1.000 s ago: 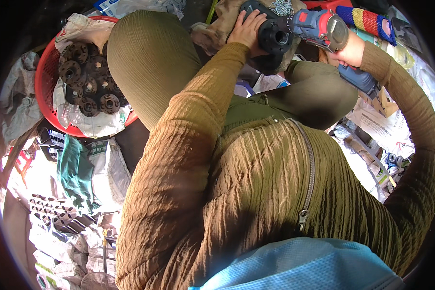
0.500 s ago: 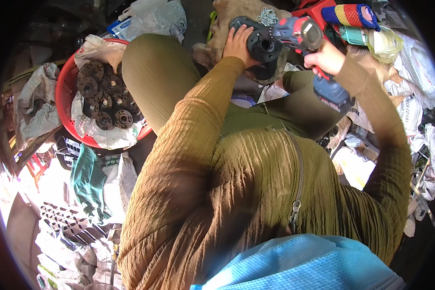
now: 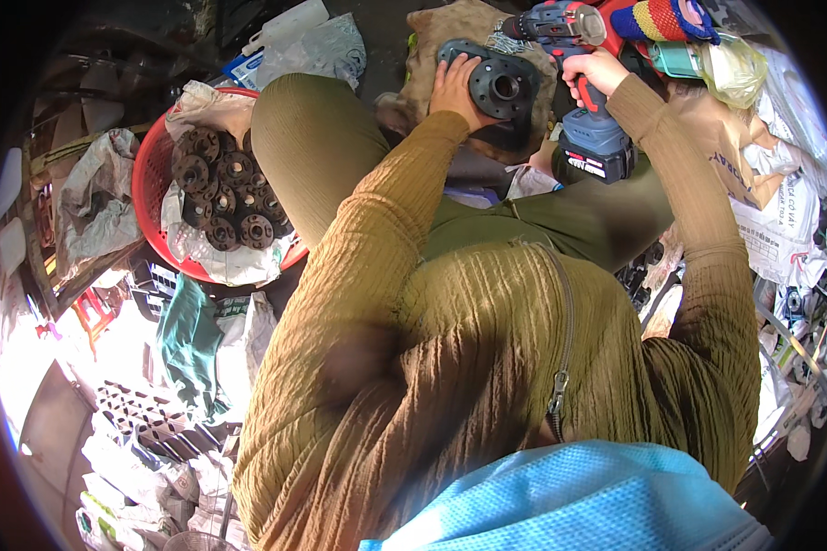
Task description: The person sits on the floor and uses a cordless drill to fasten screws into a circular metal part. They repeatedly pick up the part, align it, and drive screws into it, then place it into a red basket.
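In my right hand [image 3: 592, 73] is a cordless drill [image 3: 560, 26], its fingers closed around the red and dark grip. A blue battery pack [image 3: 597, 138] forms its base. The drill's nose points left, at a small heap of silvery screws [image 3: 508, 40]. My left hand [image 3: 457, 95] presses on a black round flange [image 3: 504, 85], gripping its left side. The flange has a central hole and smaller holes around its rim. Beneath it lies a longer black base plate [image 3: 505, 136], resting on a tan sack-like pad [image 3: 446, 23] between my legs.
On the left, a red plastic basket [image 3: 147, 204] lined with white sacking holds several black flanges [image 3: 234, 170]. Clear plastic bags [image 3: 317, 50] lie beyond it. At the far right are a striped knitted roll [image 3: 662, 22], a green container [image 3: 678, 64] and paper sacks [image 3: 767, 216].
My right hand has moved the drill away from the flange, up and slightly left, so its nose is now at the screws. My left hand stays on the flange.
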The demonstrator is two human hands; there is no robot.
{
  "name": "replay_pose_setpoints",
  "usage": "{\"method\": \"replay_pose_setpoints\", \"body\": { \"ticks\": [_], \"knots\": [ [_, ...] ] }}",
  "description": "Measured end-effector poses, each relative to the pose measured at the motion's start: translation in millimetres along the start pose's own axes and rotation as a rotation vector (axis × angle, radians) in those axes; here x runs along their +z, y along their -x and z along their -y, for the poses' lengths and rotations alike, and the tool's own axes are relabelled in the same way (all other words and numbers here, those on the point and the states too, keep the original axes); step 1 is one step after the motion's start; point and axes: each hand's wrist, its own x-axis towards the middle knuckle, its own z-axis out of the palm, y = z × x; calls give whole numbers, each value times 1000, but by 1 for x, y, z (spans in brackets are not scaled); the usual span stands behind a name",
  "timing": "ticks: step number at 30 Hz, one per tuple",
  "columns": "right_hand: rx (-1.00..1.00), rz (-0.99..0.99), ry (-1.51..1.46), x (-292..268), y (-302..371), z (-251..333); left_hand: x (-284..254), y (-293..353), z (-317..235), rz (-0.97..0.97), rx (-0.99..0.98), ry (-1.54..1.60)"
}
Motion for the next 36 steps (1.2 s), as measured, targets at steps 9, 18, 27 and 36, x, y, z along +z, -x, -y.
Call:
{"method": "replay_pose_setpoints", "body": {
  "ticks": [9, 18, 27, 36],
  "knots": [
    [16, 46, 94, 3, -30, -14, -9, 1, -3, 70, -48, -156],
    [-104, 74, 41, -15, 21, 6, -29, -32, 16, 358, -182, -190],
    [-109, 106, -95, -9, 97, 7, -43, -51, -26, -132, -279, 840],
    [-98, 104, -134, -8, 122, 1, -48, -46, -35, -356, 34, 469]
  ]
}}
